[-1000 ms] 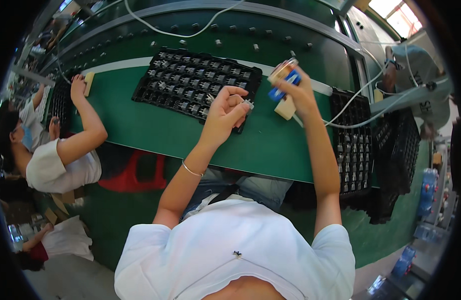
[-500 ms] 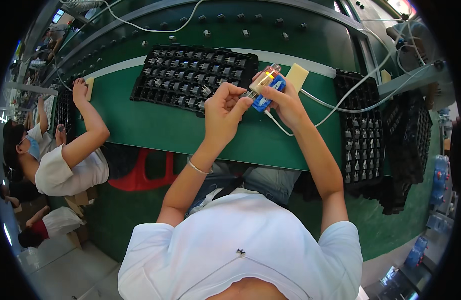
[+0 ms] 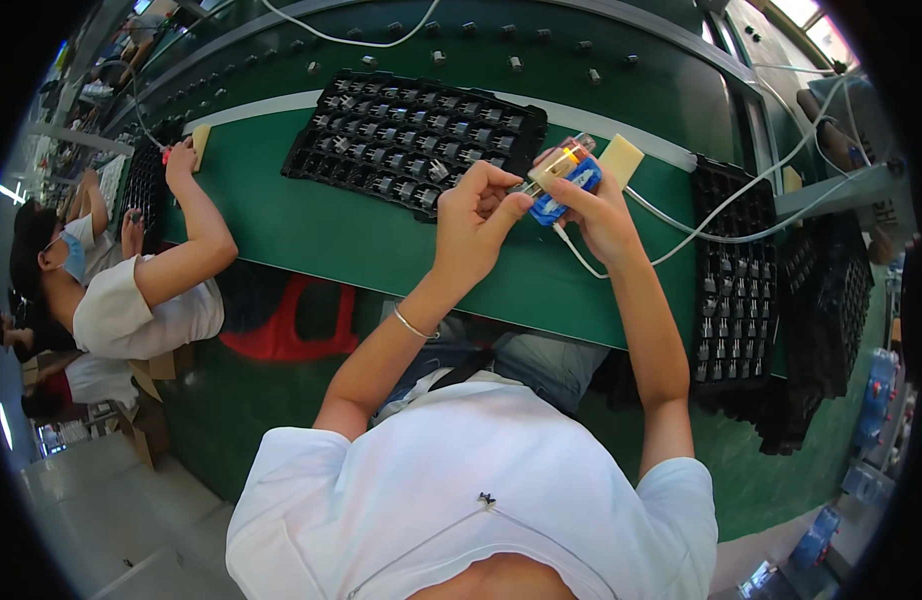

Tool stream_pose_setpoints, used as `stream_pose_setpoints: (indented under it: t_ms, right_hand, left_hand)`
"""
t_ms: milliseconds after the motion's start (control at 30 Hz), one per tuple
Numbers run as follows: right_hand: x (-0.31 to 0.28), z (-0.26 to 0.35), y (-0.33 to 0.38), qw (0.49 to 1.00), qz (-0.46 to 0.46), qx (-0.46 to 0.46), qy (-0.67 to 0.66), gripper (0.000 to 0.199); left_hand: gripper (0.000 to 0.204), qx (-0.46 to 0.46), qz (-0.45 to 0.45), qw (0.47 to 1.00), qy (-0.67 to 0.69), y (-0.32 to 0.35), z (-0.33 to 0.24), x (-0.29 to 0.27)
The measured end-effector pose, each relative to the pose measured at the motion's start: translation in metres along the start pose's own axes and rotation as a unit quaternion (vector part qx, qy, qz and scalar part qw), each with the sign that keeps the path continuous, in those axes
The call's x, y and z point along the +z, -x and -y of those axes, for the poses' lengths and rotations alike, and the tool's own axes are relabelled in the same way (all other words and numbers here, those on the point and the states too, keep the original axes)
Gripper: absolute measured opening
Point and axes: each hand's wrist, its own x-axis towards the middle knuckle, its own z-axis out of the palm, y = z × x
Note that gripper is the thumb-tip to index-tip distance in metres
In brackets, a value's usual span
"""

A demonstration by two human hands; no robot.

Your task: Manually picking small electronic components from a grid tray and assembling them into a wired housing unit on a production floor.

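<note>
Head view: a small silvery pronged part [image 3: 527,187] sits between the left hand [image 3: 471,222] and a blue hand-held tool with a clear, amber-tinted cylinder [image 3: 559,164].

The left thumb and forefinger appear to pinch the part's near end; the right hand [image 3: 606,213] wraps fingers and thumb around the tool. The part looks light, stiff and slick, its thin prongs probably bendable, so its body suits a pinch; the tool seems rigid, best gripped by its casing, clear of the thin white cable [image 3: 579,257]. Beyond the right hand is a pale yellow block [image 3: 622,158]; leftward, a black moulded plastic tray [image 3: 306,165] of pronged pieces lies on the green tabletop [image 3: 371,245].
</note>
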Motion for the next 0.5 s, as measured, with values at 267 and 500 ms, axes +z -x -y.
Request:
stream_pose_setpoints:
  t_ms: [267, 500]
  right_hand:
    - [-0.007, 0.000, -0.002, 0.998, 0.048, 0.022, -0.035, 0.045]
    - [-0.071, 0.016, 0.002, 0.965, -0.215, -0.079, 0.130, 0.039]
  left_hand:
    - [0.027, -0.013, 0.004, 1.000, -0.004, -0.007, 0.005, -0.001]
    - [0.031, 0.041, -0.104, 0.888, -0.447, -0.016, -0.002, -0.088]
